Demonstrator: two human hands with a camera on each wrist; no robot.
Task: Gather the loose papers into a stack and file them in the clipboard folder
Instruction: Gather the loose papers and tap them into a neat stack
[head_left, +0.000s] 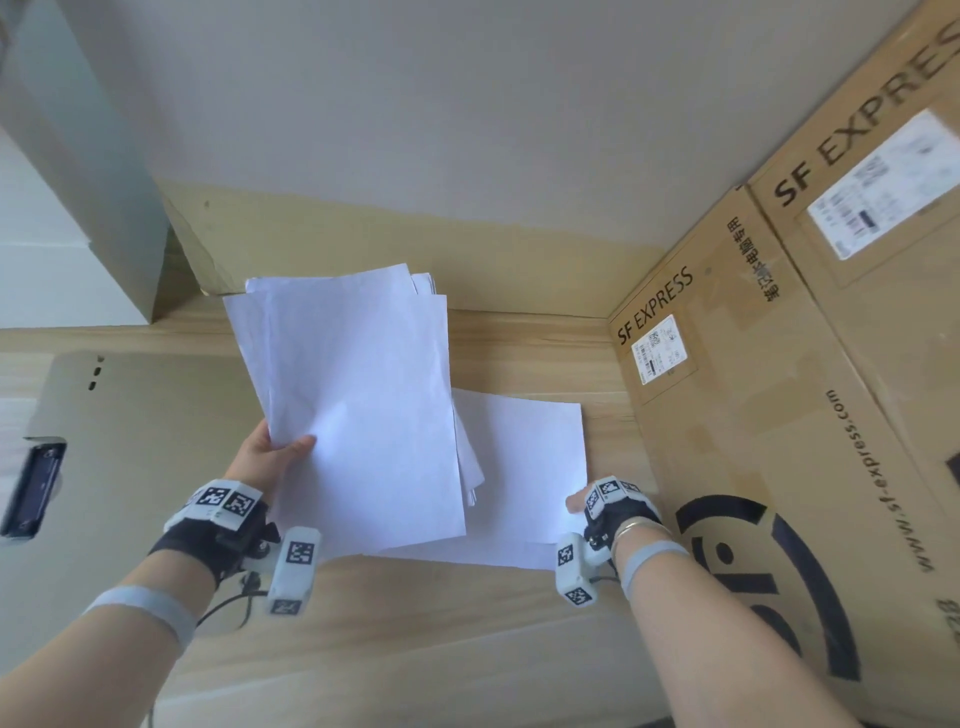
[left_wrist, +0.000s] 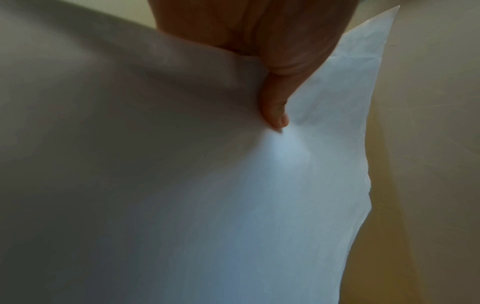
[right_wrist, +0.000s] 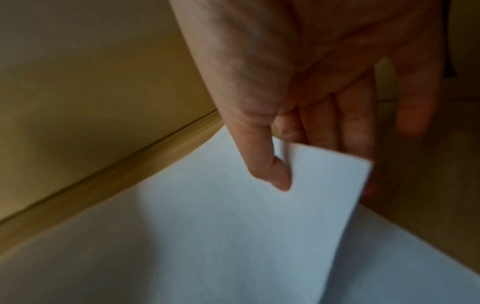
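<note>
My left hand (head_left: 275, 452) holds a loose stack of white papers (head_left: 358, 405) above the table, thumb on top at the lower left edge; the sheets fan out unevenly. In the left wrist view the thumb (left_wrist: 275, 111) presses into the top sheet (left_wrist: 233, 205). My right hand (head_left: 579, 501) pinches the near right corner of a single white sheet (head_left: 524, 467) lying on the table, thumb above and fingers under. The right wrist view shows the thumb (right_wrist: 272, 170) on that lifted corner (right_wrist: 324, 174). The grey clipboard folder (head_left: 140, 441) lies open at the left, its black clip (head_left: 34, 486) at the left edge.
Large SF Express cardboard boxes (head_left: 789, 415) stand along the right side. A grey upright panel (head_left: 78, 182) rises at the back left. The wooden table (head_left: 467, 623) extends toward me, and a beige wall (head_left: 415, 130) is behind.
</note>
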